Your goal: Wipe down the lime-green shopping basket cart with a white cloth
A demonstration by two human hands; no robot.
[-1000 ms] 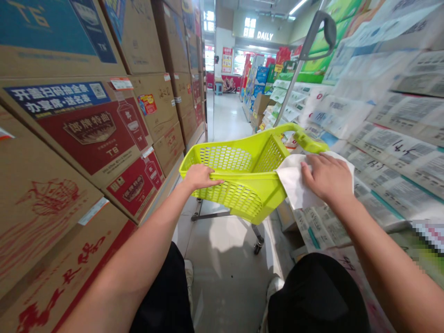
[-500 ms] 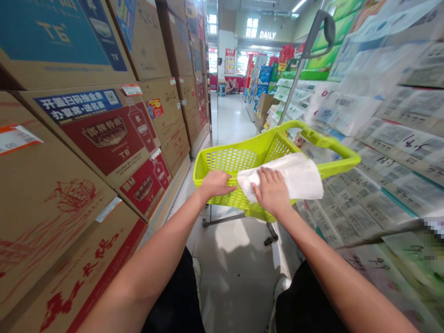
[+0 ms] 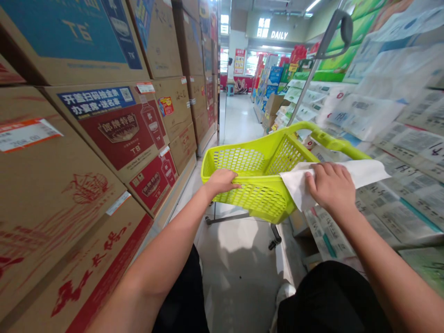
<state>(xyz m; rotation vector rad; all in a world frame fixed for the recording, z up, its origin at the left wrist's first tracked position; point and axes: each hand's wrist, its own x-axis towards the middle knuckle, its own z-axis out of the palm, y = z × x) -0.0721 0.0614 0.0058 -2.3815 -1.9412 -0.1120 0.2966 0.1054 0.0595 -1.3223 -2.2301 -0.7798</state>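
Observation:
A lime-green shopping cart (image 3: 256, 199) with a perforated plastic basket stands sideways in front of me. My left hand (image 3: 222, 180) is closed over the near rim of its basket, towards the left end. My right hand (image 3: 331, 185) presses a white cloth (image 3: 364, 172) against the cart's rim near the handle end, fingers bent over it. One end of the cloth hangs down the outside of the basket; the other sticks out to the right. Part of the handle (image 3: 336, 143) shows above the cloth.
Stacked cardboard cartons (image 3: 118, 129) with price tags line the left side. Packs of wrapped paper goods (image 3: 364, 115) pile up on the right. A metal pole with a grey loop handle (image 3: 335, 37) leans up behind the cart. The tiled floor (image 3: 239, 111) runs on down the aisle.
My right hand has slid right along the cart's rim towards the handle, taking the white cloth with it. My left hand keeps its hold on the rim. The view has shifted slightly left.

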